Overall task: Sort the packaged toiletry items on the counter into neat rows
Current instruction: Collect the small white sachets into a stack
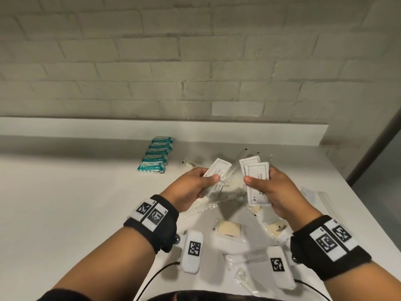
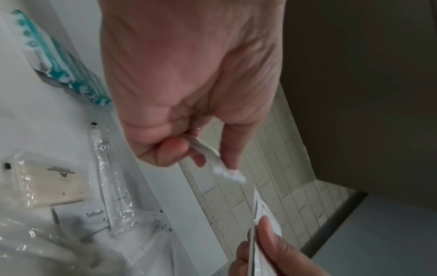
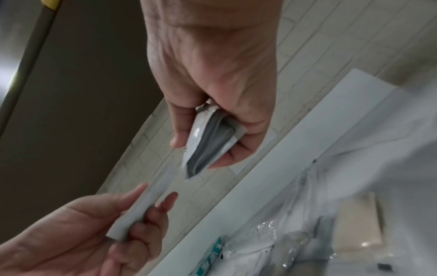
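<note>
My left hand (image 1: 196,184) pinches one white shampoo sachet (image 1: 217,169) above the white counter (image 1: 65,203). In the left wrist view the same sachet (image 2: 212,158) sticks out edge-on between thumb and fingers. My right hand (image 1: 275,187) grips two stacked white sachets (image 1: 257,181), seen in the right wrist view as a fanned pair (image 3: 208,142). Both hands hover close together over a loose pile of clear-wrapped items (image 1: 219,200). A neat row of teal-and-white packets (image 1: 156,155) lies at the back left.
Wrapped soap bars (image 1: 230,229) and a second bar (image 1: 277,229) lie near the front. A clear-wrapped comb (image 1: 245,279) sits at the front edge. A toothpaste sachet (image 2: 94,214) lies in the pile. A raised ledge (image 1: 165,129) and brick wall close the back.
</note>
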`<state>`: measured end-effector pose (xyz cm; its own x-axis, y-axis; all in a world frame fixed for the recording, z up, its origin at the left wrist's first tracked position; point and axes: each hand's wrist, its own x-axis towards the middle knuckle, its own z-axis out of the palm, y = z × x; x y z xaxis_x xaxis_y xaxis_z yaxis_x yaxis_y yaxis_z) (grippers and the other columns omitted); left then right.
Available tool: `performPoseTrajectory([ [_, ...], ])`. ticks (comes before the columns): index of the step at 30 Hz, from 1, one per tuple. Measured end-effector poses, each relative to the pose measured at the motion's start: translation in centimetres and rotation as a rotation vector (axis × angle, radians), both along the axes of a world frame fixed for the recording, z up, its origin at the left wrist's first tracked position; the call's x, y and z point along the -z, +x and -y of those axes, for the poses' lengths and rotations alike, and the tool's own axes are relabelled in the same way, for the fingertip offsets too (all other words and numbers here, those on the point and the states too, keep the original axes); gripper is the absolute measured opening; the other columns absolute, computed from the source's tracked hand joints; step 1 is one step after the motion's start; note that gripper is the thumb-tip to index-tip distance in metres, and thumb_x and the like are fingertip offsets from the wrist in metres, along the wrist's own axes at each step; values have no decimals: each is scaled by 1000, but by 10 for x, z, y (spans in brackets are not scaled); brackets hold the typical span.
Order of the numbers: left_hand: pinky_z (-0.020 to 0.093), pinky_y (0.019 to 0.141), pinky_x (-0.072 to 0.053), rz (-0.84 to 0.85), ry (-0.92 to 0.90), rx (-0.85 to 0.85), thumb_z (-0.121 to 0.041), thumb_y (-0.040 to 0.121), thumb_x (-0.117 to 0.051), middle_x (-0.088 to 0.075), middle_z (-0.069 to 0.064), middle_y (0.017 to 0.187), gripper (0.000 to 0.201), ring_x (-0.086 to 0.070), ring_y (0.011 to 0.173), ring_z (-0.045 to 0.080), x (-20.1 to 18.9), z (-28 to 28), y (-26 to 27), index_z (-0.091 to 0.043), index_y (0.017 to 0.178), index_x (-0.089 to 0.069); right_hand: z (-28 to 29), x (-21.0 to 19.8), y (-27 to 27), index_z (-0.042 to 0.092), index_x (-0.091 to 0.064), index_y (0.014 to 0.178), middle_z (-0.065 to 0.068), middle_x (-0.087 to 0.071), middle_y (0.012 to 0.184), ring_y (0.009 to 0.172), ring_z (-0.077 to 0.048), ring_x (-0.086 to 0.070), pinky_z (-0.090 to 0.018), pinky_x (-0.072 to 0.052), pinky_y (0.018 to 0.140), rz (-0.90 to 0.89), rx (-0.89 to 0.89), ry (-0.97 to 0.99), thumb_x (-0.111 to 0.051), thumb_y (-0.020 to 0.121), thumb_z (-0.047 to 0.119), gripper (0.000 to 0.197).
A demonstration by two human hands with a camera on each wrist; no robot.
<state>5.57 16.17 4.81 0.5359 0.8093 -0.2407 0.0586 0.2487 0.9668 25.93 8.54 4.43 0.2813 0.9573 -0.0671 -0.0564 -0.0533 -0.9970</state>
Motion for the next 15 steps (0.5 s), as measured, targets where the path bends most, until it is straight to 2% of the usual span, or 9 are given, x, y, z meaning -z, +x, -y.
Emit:
performPoseTrajectory([
  [1, 23, 58, -32, -30, 21, 13, -16, 89, -66, -60, 9, 91, 14, -48, 72, 16, 1, 0, 1, -10, 98, -58, 0, 2, 1, 15, -62, 103, -15, -70, 106, 93, -27, -66, -45, -51, 88, -20, -1, -7, -72, 79, 3, 29],
  [2, 20, 56, -35, -59, 48, 12, -7, 90, -61, -63, 7, 94, 9, -53, 68, 11, 3, 0, 3, -13, 97, -59, 0, 4, 1, 16, -62, 103, -15, -70, 107, 94, -29, -65, -47, -51, 89, -36, -1, -15, -72, 79, 3, 29],
  [4, 16, 52, -42, -92, 103, -2, 0, 90, -58, -65, 0, 90, 15, -59, 60, 2, 5, 1, 5, -14, 95, -59, 0, 7, 2, 14, -61, 105, -15, -69, 106, 96, -31, -65, -50, -50, 89, -58, -4, -26, -70, 80, 3, 28],
  [7, 14, 52, -46, -115, 162, -13, 2, 91, -58, -65, 0, 84, 15, -60, 57, -2, 9, 4, 7, -12, 95, -59, 0, 7, 5, 7, -58, 114, -18, -68, 106, 94, -35, -66, -51, -53, 84, -96, -2, -24, -69, 82, 4, 34],
  [10, 16, 54, -46, -113, 189, -41, -1, 91, -58, -64, 0, 82, 12, -58, 60, 3, 9, 6, 7, -13, 93, -60, 0, 4, 8, 8, -58, 109, -16, -67, 91, 74, -30, -67, -40, -58, 65, -101, -13, -6, -67, 84, 6, 27],
  [11, 17, 54, -44, -130, 214, -48, -3, 91, -59, -64, -1, 82, 11, -56, 62, 6, 8, 6, 7, -14, 92, -61, 1, 2, 9, 8, -58, 109, -16, -67, 88, 71, -30, -67, -39, -57, 62, -82, -26, 6, -67, 84, 7, 27],
  [13, 18, 52, -42, -196, 280, -59, -9, 91, -60, -63, -4, 80, 9, -52, 65, 9, 3, 5, 6, -17, 90, -63, 2, -5, 11, 7, -58, 114, -15, -69, 91, 77, -29, -68, -39, -57, 66, -1, -90, 23, -70, 81, 14, 36],
  [15, 17, 51, -45, -215, 326, -98, -10, 90, -62, -63, -1, 81, 7, -53, 65, 10, 1, 3, 7, -17, 89, -63, 2, -16, 11, 8, -61, 117, -12, -72, 99, 88, -28, -70, -39, -56, 77, 117, -181, 24, -71, 81, 17, 39],
])
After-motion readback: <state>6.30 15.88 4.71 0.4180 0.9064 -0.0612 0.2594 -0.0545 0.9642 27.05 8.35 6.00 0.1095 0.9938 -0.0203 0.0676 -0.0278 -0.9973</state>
